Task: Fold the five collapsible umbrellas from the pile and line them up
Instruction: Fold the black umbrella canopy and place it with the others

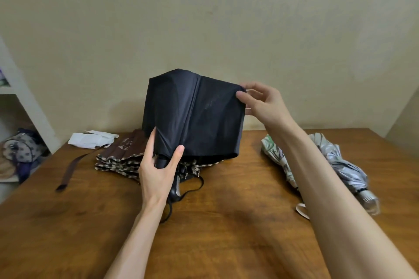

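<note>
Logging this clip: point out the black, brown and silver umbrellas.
black umbrella (204, 115), head view, on its raised canopy panel.
brown umbrella (123, 149), head view, on its folded canopy.
silver umbrella (348, 165), head view, on its gathered canopy.

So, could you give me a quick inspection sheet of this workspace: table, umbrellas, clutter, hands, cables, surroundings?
Surface: wooden table, brown, grain visible.
Job's things: black umbrella held up, canopy loose; brown umbrella lying behind it; floral umbrella and silver umbrella lying at the right. Only four seen.
Clutter: white cloth at the back left; brown strap lying left of the brown umbrella.
Hands: left hand grips the black umbrella near its handle; right hand pinches the canopy's upper right edge.
Cables: nothing seen.
Surroundings: beige wall behind; white shelf at the left, holding a patterned bag.
</note>
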`<state>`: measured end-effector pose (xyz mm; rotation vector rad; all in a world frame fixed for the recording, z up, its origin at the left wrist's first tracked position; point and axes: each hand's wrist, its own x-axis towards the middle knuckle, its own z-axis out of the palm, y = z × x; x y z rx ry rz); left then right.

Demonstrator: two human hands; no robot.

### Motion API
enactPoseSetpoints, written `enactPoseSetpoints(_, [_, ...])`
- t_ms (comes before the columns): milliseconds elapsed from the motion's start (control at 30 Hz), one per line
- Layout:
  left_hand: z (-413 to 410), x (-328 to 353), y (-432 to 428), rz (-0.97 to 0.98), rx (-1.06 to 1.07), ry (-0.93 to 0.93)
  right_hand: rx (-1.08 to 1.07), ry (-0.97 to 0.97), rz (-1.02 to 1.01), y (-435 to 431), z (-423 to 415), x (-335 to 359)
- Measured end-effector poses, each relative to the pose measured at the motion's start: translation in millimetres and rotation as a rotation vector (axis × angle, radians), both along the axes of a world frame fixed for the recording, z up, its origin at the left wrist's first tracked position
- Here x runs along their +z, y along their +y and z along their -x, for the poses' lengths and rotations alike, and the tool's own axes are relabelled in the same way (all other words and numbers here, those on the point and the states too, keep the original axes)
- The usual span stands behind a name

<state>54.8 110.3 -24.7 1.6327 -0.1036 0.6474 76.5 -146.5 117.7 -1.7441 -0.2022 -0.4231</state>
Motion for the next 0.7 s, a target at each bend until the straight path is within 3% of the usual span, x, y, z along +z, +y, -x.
enactPoseSetpoints(133, [2,0,1,-0.024,-0.051,0.039,-0.055,-0.03,0.001,10,3,12])
enactPoseSetpoints(267, [5,6,-1,-0.185,-0.138,0.012,0.055,0.0,-0.111,34,2,38])
enactPoseSetpoints(367, [10,6,-11,-0.252,-0.139,0.027,0.082,0.002,-0.06,60,-5,51])
enactPoseSetpoints(567, [14,-4,-30,-0.168,-0.074,0.049,0.07,0.005,0.03,89,-23,51])
enactPoseSetpoints(700, [17,0,-39,-0.09,-0.049,0.071,0.088,-0.086,0.214,85,-28,41])
